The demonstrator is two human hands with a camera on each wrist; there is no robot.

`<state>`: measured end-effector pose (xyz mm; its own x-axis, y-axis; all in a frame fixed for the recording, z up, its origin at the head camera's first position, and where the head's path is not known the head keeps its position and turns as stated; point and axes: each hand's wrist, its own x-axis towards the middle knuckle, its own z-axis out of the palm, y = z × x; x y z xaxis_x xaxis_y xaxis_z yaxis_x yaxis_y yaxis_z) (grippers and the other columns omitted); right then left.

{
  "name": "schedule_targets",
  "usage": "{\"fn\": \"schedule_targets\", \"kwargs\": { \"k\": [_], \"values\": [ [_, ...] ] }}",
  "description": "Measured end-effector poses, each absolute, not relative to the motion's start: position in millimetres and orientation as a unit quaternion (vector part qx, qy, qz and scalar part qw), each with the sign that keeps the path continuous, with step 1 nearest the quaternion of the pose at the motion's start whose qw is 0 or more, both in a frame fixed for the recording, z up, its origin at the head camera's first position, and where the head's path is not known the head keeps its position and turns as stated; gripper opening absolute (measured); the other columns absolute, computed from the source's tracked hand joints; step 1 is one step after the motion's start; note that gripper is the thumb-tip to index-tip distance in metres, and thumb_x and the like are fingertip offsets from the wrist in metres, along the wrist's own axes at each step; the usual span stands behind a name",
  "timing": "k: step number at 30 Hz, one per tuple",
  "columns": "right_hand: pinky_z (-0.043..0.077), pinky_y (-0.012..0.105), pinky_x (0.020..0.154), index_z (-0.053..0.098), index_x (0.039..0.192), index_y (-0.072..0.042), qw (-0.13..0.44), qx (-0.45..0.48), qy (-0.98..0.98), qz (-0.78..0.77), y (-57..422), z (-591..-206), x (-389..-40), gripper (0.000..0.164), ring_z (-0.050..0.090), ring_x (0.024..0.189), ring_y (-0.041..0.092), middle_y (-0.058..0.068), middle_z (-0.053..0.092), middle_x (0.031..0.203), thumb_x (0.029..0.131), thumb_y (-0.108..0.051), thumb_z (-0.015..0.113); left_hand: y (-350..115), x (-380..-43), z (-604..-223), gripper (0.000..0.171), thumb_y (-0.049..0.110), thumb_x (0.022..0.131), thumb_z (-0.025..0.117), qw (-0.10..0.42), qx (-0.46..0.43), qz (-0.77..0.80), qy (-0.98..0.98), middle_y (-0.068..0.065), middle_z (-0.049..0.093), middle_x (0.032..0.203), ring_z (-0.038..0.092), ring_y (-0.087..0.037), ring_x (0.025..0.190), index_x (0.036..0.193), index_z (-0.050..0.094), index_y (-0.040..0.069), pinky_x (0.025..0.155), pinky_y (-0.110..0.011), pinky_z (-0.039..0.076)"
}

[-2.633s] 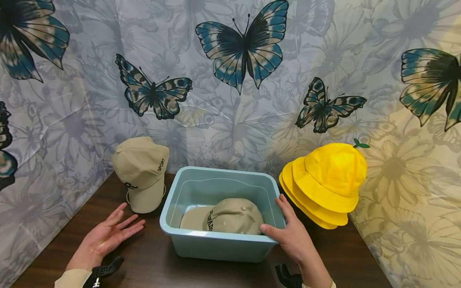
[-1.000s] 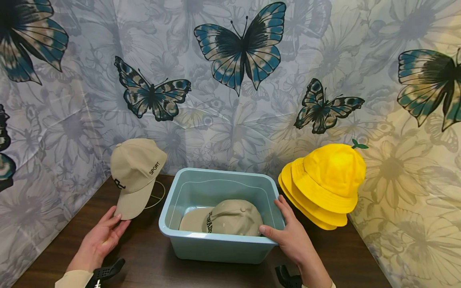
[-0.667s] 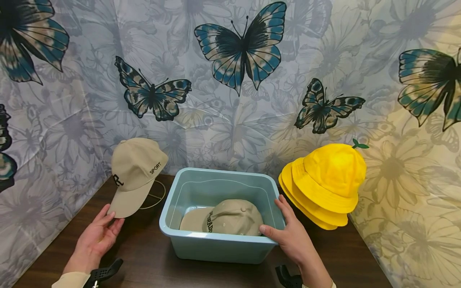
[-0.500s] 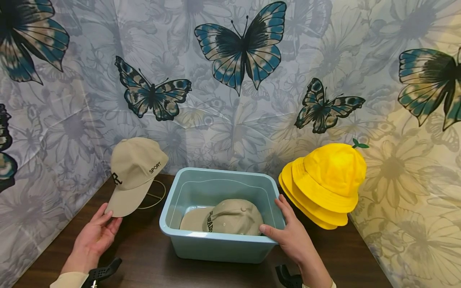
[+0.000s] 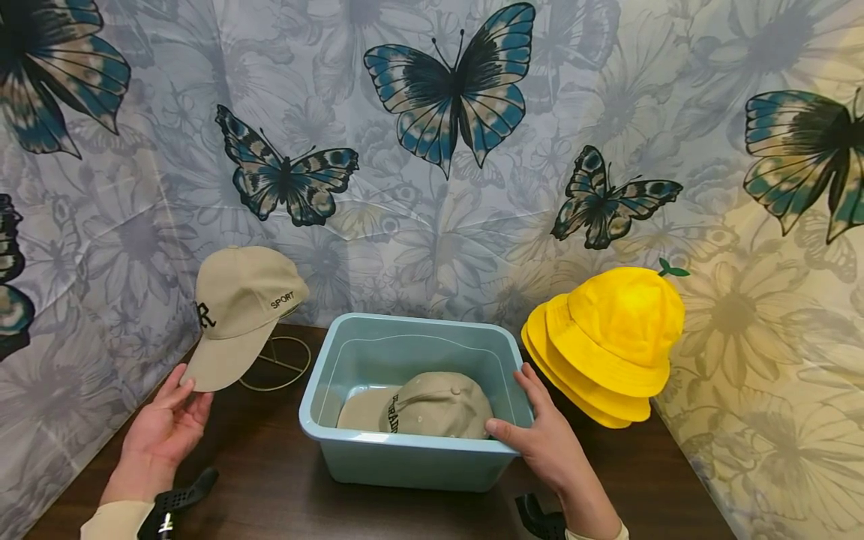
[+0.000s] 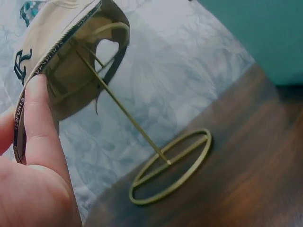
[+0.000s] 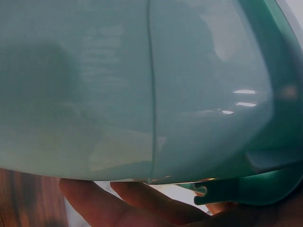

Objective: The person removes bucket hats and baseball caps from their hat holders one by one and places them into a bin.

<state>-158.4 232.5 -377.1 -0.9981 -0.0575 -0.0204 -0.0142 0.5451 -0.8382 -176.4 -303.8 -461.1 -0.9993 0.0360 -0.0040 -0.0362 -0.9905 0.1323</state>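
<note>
My left hand point(image 5: 158, 427) pinches the brim of a beige baseball cap point(image 5: 246, 296) marked "R" and "SPORT", thumb above and fingers below. The cap tilts to the left over a gold wire hat stand point(image 5: 275, 386); in the left wrist view the upright of the stand point(image 6: 125, 111) still runs up inside the crown. My right hand point(image 5: 553, 435) grips the right rim of a light blue plastic bin point(image 5: 418, 469), thumb inside and fingers outside. Inside the bin lies a second beige cap point(image 5: 445, 405), its brim pointing left.
To the right of the bin stands a stack of yellow bucket hats point(image 5: 628, 322), the top one with a green sprout. Everything rests on a dark wooden table point(image 5: 263, 480). A butterfly-print cloth point(image 5: 445, 240) hangs close behind.
My left hand has reached the left cap, taken its brim and tipped the cap up and to the left, uncovering the stand's base. The right hand stays on the bin.
</note>
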Motion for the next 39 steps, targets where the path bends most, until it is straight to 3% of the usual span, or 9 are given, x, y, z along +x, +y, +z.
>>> {"fn": "schedule_targets", "kwargs": {
  "k": [15,26,39],
  "values": [
    [0.015,0.069,0.108,0.024,0.159,-0.012,0.024,-0.021,0.876,-0.481,232.9,-377.8,-158.1,0.101,0.007,0.148,0.040,0.003,0.003,0.167,0.082,-0.046,0.079,-305.5,-194.0,-400.3,0.033,-0.006,0.102,0.045,0.012,-0.047,0.997,0.056,-0.007,0.053,0.113,0.065,-0.030,0.094,0.124,0.053,0.017,0.082,-0.042,0.056],
    [0.016,0.068,0.108,0.025,0.158,-0.011,0.021,-0.022,0.876,-0.481,232.7,-377.2,-158.0,0.100,0.009,0.148,0.040,0.003,0.003,0.167,0.082,-0.046,0.080,-311.1,-199.1,-376.2,0.017,-0.006,0.101,0.047,0.008,-0.071,0.997,0.033,-0.012,0.058,0.103,0.067,-0.031,0.087,0.109,0.052,0.008,0.076,-0.043,0.057],
    [0.014,0.068,0.109,0.024,0.159,-0.010,0.019,-0.026,0.876,-0.481,232.6,-377.1,-157.8,0.101,0.008,0.148,0.040,0.002,0.003,0.167,0.082,-0.046,0.079,-315.3,-207.9,-344.3,0.018,-0.012,0.099,0.048,-0.003,-0.039,0.998,0.055,-0.012,0.058,0.101,0.065,-0.035,0.082,0.104,0.052,0.005,0.073,-0.046,0.058]
  ]
}}
